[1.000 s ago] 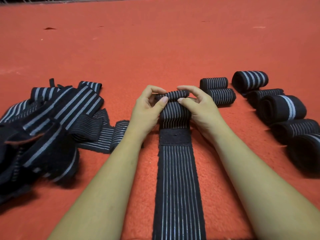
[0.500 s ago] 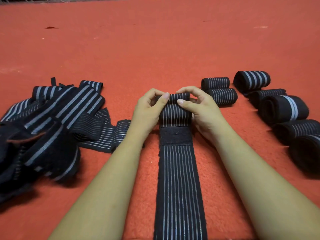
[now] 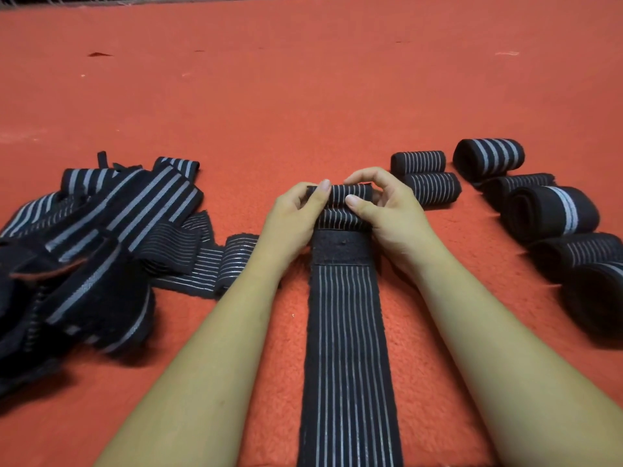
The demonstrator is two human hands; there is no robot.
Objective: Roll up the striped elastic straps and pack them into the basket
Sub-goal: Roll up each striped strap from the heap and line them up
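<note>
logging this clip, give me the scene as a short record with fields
surface: red carpet
left hand: pinching the left end of the roll
right hand: pinching the right end of the roll
roll: small, started at the far end of the flat strap
flat strap: runs toward the person, dark patch just below the roll
loose pile: unrolled straps, on the left
finished rolls: about eight, on the right
basket: not in view

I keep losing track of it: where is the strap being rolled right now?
In the head view it lies centre frame on the red carpet, its rolled end pinched between the left hand and right hand.
</note>
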